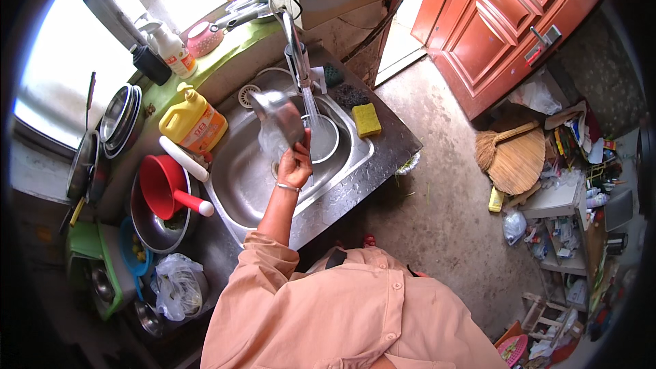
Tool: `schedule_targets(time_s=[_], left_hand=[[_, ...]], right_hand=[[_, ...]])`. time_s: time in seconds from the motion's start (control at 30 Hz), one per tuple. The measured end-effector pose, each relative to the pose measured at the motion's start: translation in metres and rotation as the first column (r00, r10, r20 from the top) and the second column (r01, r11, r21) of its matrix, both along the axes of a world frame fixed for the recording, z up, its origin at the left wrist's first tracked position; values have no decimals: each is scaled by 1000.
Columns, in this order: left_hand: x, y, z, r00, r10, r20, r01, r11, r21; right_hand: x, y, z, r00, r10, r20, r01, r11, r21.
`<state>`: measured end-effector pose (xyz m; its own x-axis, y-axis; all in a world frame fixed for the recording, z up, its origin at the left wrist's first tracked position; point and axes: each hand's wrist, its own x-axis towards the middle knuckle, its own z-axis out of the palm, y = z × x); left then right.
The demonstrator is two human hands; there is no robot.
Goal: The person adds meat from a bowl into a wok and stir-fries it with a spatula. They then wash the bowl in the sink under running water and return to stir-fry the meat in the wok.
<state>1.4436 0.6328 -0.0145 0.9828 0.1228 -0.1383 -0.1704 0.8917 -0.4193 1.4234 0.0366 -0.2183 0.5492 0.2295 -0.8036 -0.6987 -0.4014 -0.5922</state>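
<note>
My left hand (296, 165), a metal bangle at its wrist, grips a shiny metal bowl (288, 120) by its near side. The bowl is blurred and tilted over the stainless steel sink (241, 192), with water spilling from it. Just right of it, water runs from the faucet (294, 43) into a round white-rimmed vessel (328, 151) in the basin. My right hand is out of view. A yellow sponge (366, 120) lies on the counter right of the basin, near a dark scouring pad (333, 76).
Left of the sink stand a yellow detergent bottle (193, 122) and a red ladle (163, 187) in a metal basin (146, 236). A plastic bag (177, 287) lies nearer me. Bottles and a pink bowl (204, 39) line the sill. A red door (505, 20) stands ajar beyond the counter.
</note>
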Motion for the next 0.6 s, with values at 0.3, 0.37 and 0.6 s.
schedule_targets(time_s=[0.3,0.37,0.6], left_hand=[[-52,5,-19,992,119,45,-128,931,343],[-66,5,-25,777,384,-498,-61,835,547],[-110,-5,-25,557,446,-701,111,796,594]], right_hand=[[95,289,244,710,115,695,-439,844,309],[102,358,243,607,234,759,-602,759,248],[99,520,163,946,291,-145,-225,908,355]])
